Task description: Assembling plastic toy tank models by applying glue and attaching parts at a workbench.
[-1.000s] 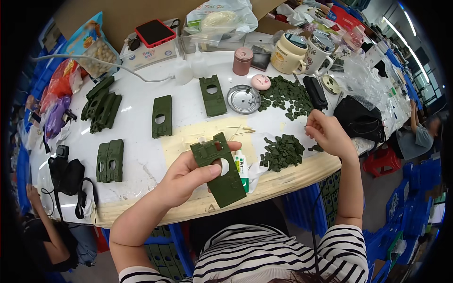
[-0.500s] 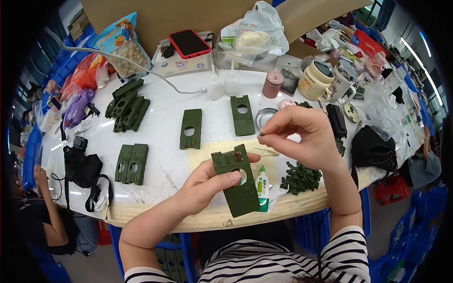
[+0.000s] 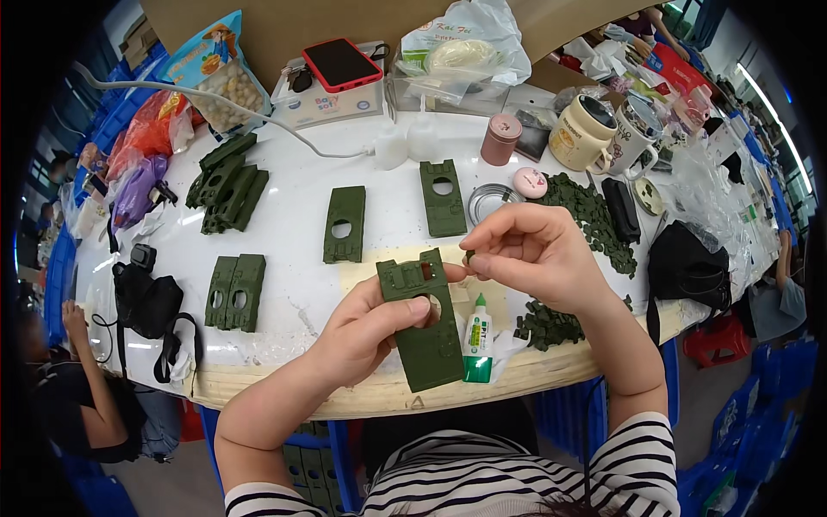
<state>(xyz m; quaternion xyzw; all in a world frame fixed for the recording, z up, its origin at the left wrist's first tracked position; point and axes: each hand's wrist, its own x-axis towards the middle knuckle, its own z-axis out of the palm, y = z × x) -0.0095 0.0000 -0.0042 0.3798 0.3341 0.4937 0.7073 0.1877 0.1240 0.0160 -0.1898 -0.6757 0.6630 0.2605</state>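
My left hand (image 3: 366, 332) grips a dark green plastic model tank hull (image 3: 431, 349), thumb beside its round hole, tilted over the near table edge. Just right of the hull's upper end, my right hand (image 3: 538, 258) pinches a tiny dark green part (image 3: 469, 257) between thumb and fingertips; its exact shape is too small to make out. Below that hand stands or lies a white glue bottle (image 3: 478, 340) with a green tip and base. A heap of small green parts (image 3: 551, 326) lies to its right, and a larger heap (image 3: 594, 220) lies farther back.
More green hulls lie about: one ahead (image 3: 442, 198), one left of it (image 3: 345, 224), a pair (image 3: 235, 293) and a stack (image 3: 228, 189) at left. A round metal tin (image 3: 493, 203), pink canister (image 3: 500, 140) and mugs (image 3: 583, 133) stand right of centre. A cable (image 3: 284, 133) crosses the back.
My right hand has come down and slightly left, bringing the small part close to the hull's upper end. The view has shifted a little, and the larger parts heap now shows.
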